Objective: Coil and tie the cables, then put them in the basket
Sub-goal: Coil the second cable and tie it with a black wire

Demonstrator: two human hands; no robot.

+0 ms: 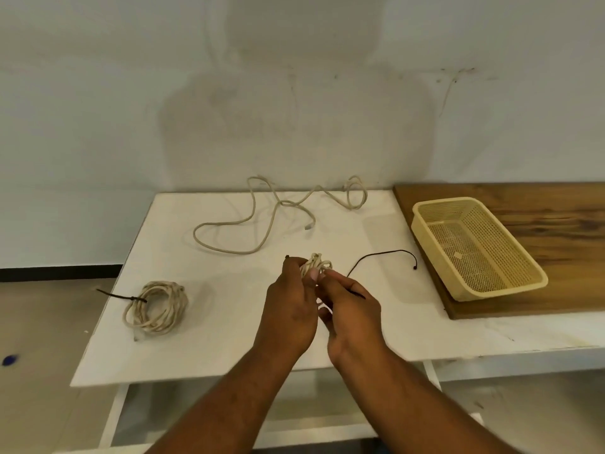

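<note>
Both hands met above the middle of the white rectangular table (376, 322), closed together around a small bundle of coiled cream-coloured cable (316, 265) that stuck up above the fingers. The left hand (289, 309) wrapped the bundle from the left, its fingers curled shut on the loops, while the right hand (352, 309) pinched in from the right, with a thin black tie (383, 255) running out from between its fingers and curving away across the tabletop toward the basket. A second cream cable coil (157, 309), already bound with a dark tie (121, 296), lay flat near the table's left edge, well apart from the hands. A loose cream cable (252, 221) sprawled uncoiled along the far side by the wall. The pale yellow perforated plastic basket (425, 227) sat on a dark wooden board (556, 204) to the right, holding no cable.
</note>
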